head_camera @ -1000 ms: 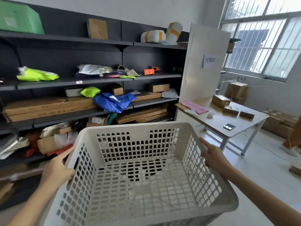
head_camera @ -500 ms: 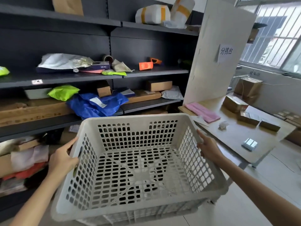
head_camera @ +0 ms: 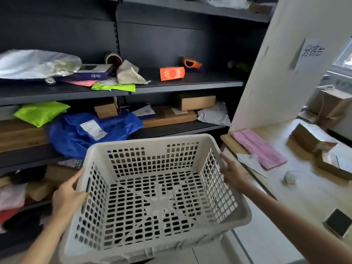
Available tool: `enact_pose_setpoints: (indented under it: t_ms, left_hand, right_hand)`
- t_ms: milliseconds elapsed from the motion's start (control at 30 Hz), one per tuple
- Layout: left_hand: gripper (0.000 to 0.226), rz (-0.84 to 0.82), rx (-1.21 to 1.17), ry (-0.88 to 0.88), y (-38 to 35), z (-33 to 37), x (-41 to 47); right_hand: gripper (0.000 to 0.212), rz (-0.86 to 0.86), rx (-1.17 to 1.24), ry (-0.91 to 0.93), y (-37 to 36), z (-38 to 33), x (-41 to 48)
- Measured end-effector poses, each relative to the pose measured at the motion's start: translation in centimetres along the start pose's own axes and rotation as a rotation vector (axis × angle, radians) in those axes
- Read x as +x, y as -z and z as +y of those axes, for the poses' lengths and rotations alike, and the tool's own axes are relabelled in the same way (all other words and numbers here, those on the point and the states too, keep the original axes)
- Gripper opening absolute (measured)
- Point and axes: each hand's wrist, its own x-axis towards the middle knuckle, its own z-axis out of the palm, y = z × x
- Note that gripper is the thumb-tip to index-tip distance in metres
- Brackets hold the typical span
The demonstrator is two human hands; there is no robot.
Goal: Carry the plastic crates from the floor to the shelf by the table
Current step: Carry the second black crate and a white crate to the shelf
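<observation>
I carry an empty white plastic crate (head_camera: 152, 143) with perforated walls in front of me, lifted off the floor and tilted slightly towards me. My left hand (head_camera: 66, 195) grips its left wall, thumb on the rim. My right hand (head_camera: 231, 171) holds the right wall, fingers along the outside. The crate's far edge is close to the dark metal shelf (head_camera: 182, 128), level with its lower boards. The wooden table (head_camera: 308, 187) stands just to the right.
The shelf boards hold a blue bag (head_camera: 80, 134), green packets, cardboard boxes (head_camera: 196, 101), an orange box (head_camera: 172, 73) and grey mailers. A white upright board (head_camera: 285, 63) divides shelf from table. On the table lie a pink cloth (head_camera: 259, 147), boxes and a phone (head_camera: 337, 221).
I have walked closer to the shelf with the crate; the shelf and table now fill the view. Both hands keep the same hold on the crate.
</observation>
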Motion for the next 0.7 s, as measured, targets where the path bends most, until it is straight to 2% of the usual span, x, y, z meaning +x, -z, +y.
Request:
enact_pose_setpoints:
  t_ms: [233, 533, 700]
  left_hand:
    - [0.075, 0.112, -0.018, 0.098, -5.9, 0.2, 2.4]
    - [0.078, 0.088, 0.122, 0.155, -7.7, -0.7, 8.5]
    - [0.078, 0.034, 0.128, 0.19, -8.7, -2.0, 10.6]
  right_hand:
    - [0.076, -0.157, -0.094, -0.008, -1.9, 1.8, 10.8]
    - [0.079, -0.252, -0.097, -0.101, -7.6, 2.8, 18.2]
    - [0.083, -0.271, -0.181, -0.074, -9.8, 2.7, 19.8]
